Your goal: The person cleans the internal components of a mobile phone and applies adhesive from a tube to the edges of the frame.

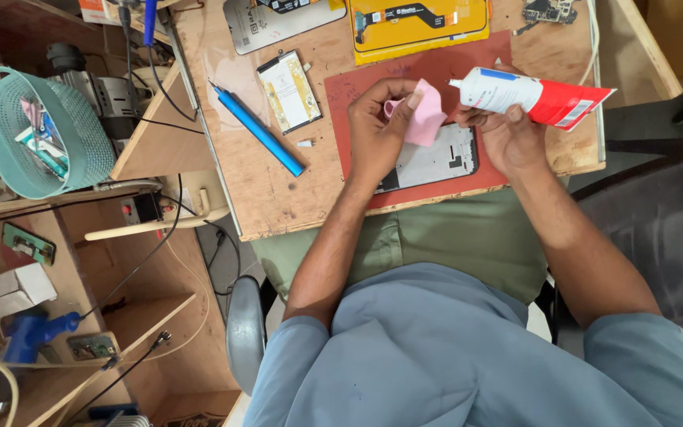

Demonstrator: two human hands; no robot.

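My left hand (pixel 377 130) pinches a small pink cloth (pixel 428 119) just above an opened phone frame (pixel 436 162) that lies on a red mat (pixel 405 79). My right hand (pixel 511 138) grips a white and red tube (pixel 535 96) with its nozzle pointing left toward the cloth. Both hands hover over the phone frame on the wooden worktop (pixel 278 190).
A blue screwdriver pen (pixel 258 130) and a phone battery (pixel 288 91) lie left of the mat. A yellow phone screen panel (pixel 420 24) sits at the far edge. A teal basket (pixel 33 130) stands on the left shelf. A blue tool (pixel 29 332) lies lower left.
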